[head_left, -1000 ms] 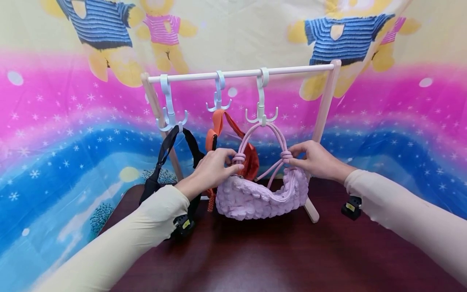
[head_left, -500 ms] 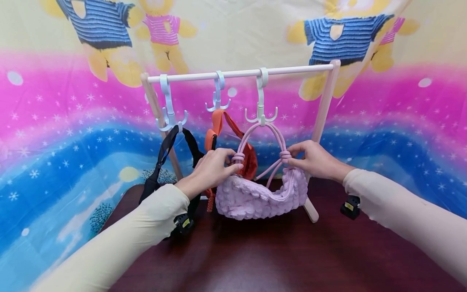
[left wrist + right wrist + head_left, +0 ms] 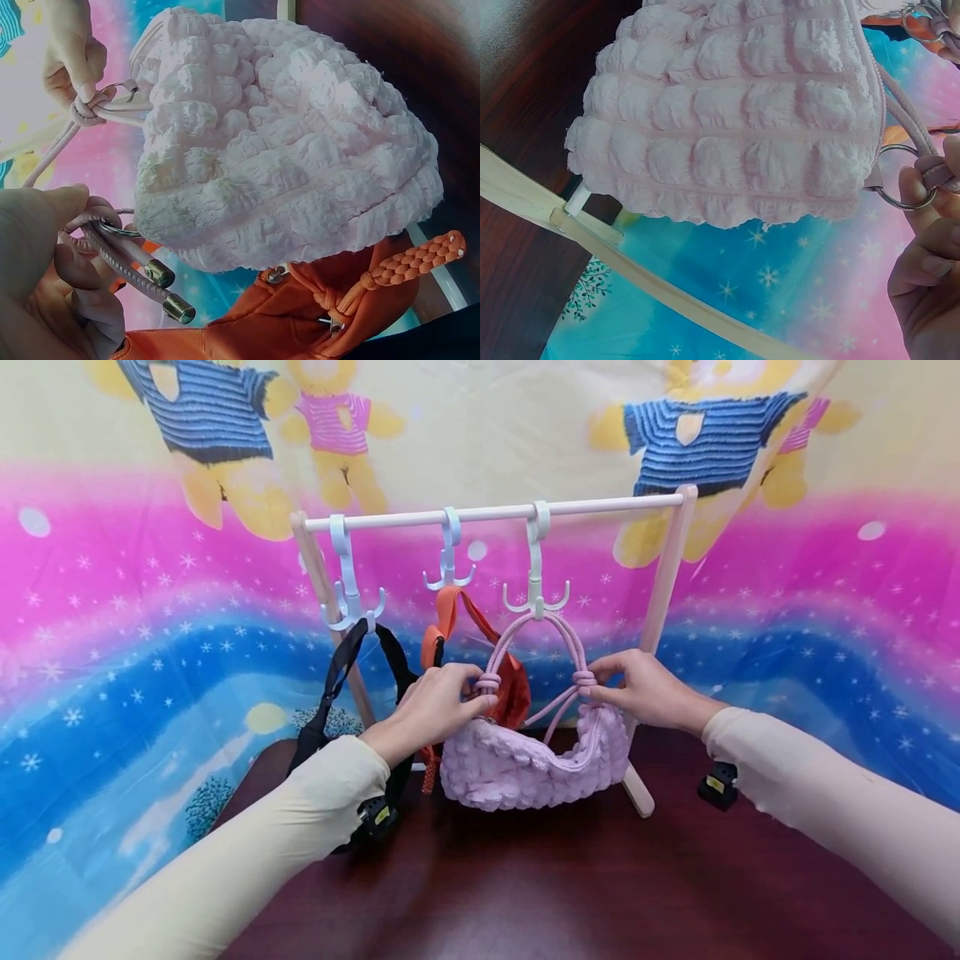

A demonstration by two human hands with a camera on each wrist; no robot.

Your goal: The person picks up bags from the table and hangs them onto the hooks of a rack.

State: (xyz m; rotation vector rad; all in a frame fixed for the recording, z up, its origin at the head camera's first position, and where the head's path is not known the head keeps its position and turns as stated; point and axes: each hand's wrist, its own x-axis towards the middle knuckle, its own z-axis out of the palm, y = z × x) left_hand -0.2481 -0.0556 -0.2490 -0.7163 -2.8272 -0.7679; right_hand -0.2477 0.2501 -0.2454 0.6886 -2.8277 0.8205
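Note:
A puffy lilac handbag [image 3: 532, 768] hangs by its cord handle [image 3: 536, 627] from the pale green hook [image 3: 536, 572] at the right of the rack. My left hand [image 3: 438, 706] pinches the knot at the handle's left end; in the left wrist view, metal-tipped cord ends [image 3: 157, 274] dangle beside those fingers. On the other side my right hand [image 3: 645, 689] pinches the right knot. A metal ring [image 3: 907, 180] joins cord and bag near the right fingers. The bag's zipped top sags in the middle.
A wooden rack [image 3: 663, 577] stands on the dark red table [image 3: 525, 893]. Behind my left hand an orange bag [image 3: 513, 693] hangs from a blue hook [image 3: 450, 552]. Further left, a black bag's strap [image 3: 341, 672] loops over another blue hook [image 3: 347, 577]. A printed cloth backdrop [image 3: 825, 593] surrounds them.
The lilac bag and both hands have shifted very slightly left in the head view. Both hands keep their pinch on the knots.

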